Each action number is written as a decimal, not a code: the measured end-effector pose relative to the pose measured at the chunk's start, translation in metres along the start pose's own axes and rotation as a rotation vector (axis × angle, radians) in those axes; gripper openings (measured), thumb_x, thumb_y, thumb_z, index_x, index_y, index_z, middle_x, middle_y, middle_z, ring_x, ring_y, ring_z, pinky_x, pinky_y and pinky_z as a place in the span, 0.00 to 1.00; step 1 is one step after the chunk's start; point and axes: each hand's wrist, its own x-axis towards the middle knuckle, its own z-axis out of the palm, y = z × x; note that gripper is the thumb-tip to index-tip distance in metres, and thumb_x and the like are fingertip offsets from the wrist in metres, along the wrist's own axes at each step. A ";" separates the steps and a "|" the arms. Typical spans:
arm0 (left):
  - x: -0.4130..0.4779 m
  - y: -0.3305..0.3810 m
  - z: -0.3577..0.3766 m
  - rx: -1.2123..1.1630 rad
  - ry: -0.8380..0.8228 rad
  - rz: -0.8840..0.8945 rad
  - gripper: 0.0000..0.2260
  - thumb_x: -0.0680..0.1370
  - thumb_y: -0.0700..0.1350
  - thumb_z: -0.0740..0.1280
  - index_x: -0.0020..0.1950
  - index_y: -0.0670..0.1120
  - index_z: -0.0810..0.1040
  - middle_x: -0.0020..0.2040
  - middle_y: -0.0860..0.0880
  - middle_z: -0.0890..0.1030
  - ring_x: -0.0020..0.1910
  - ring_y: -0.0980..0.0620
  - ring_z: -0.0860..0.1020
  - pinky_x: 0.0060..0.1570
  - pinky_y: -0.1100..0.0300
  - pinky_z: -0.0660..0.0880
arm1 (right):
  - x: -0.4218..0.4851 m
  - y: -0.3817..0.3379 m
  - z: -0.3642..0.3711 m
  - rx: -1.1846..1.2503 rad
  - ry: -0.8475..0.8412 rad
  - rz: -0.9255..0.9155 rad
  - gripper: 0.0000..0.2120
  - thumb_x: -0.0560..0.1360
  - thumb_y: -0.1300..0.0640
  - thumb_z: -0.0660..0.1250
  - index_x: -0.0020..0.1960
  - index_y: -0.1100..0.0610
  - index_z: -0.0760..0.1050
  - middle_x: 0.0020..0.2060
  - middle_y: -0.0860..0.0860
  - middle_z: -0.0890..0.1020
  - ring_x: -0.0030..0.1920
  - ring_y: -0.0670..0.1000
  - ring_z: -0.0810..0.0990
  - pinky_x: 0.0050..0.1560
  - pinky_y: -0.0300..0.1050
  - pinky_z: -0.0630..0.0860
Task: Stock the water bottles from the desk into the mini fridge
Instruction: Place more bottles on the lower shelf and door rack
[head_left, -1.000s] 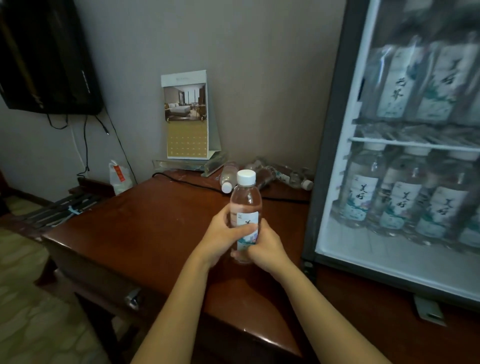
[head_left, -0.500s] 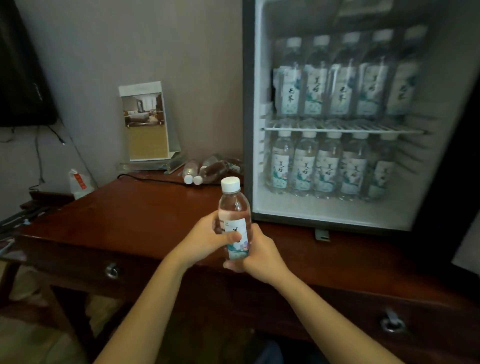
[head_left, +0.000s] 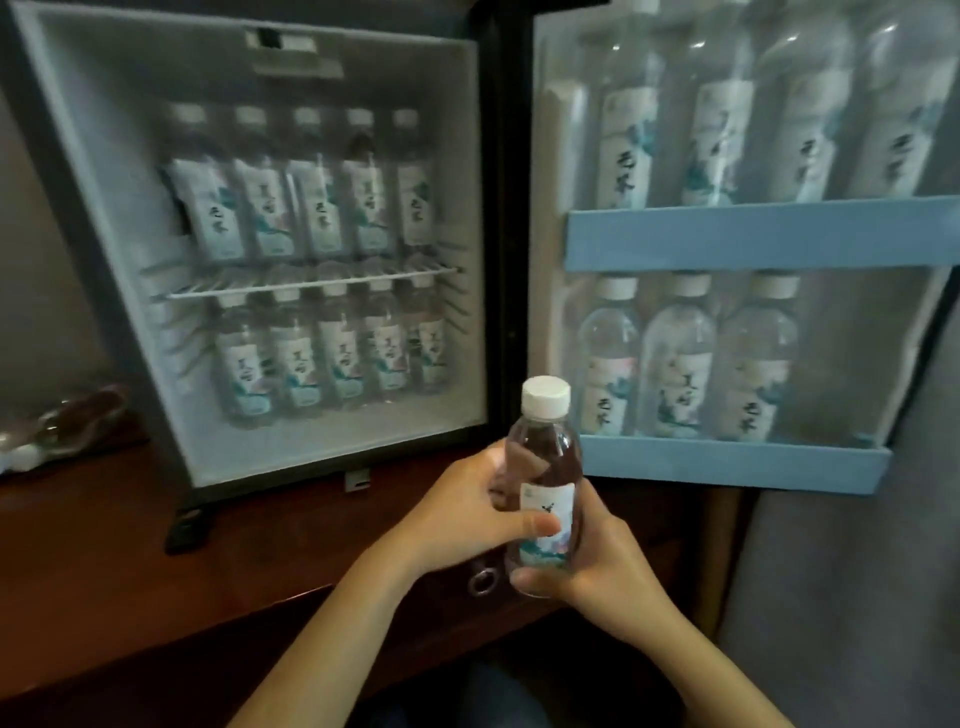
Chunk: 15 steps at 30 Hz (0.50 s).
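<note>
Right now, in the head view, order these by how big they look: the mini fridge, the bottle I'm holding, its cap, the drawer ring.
1. mini fridge
2. held bottle, though nearness flatters it
3. white cap
4. drawer ring

My left hand (head_left: 457, 514) covers part of the label on the bottle (head_left: 545, 452), and my right hand (head_left: 592, 571) hides its base. The top door bottles (head_left: 727, 130) lose their caps to the upper edge, and the blue rail (head_left: 727, 462) hides the feet of the lower ones. The shelf bottles (head_left: 311, 208) are smeared and their print is unreadable. Whatever stands behind them is hidden. At the left edge, the blurred shapes (head_left: 67, 426) on the desk (head_left: 104, 545) are possibly more bottles, partly cut off.
</note>
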 end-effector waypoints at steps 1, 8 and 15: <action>0.009 0.012 0.013 0.034 -0.039 0.056 0.23 0.63 0.53 0.76 0.55 0.64 0.73 0.53 0.59 0.82 0.54 0.62 0.79 0.52 0.65 0.76 | -0.009 -0.001 -0.017 0.000 0.060 -0.024 0.35 0.54 0.54 0.80 0.56 0.40 0.70 0.48 0.41 0.83 0.47 0.41 0.82 0.45 0.38 0.80; 0.060 0.088 0.086 0.034 -0.122 0.402 0.26 0.66 0.56 0.73 0.61 0.66 0.69 0.56 0.62 0.78 0.57 0.65 0.75 0.56 0.67 0.73 | -0.043 -0.018 -0.118 -0.099 0.480 -0.199 0.35 0.56 0.61 0.82 0.59 0.51 0.72 0.49 0.38 0.82 0.49 0.42 0.82 0.43 0.33 0.77; 0.101 0.126 0.131 0.097 0.166 0.637 0.27 0.71 0.49 0.73 0.68 0.49 0.69 0.62 0.51 0.75 0.56 0.57 0.76 0.53 0.52 0.78 | -0.018 -0.020 -0.184 -0.165 0.713 -0.217 0.31 0.57 0.54 0.77 0.58 0.47 0.71 0.46 0.33 0.81 0.48 0.37 0.81 0.42 0.32 0.77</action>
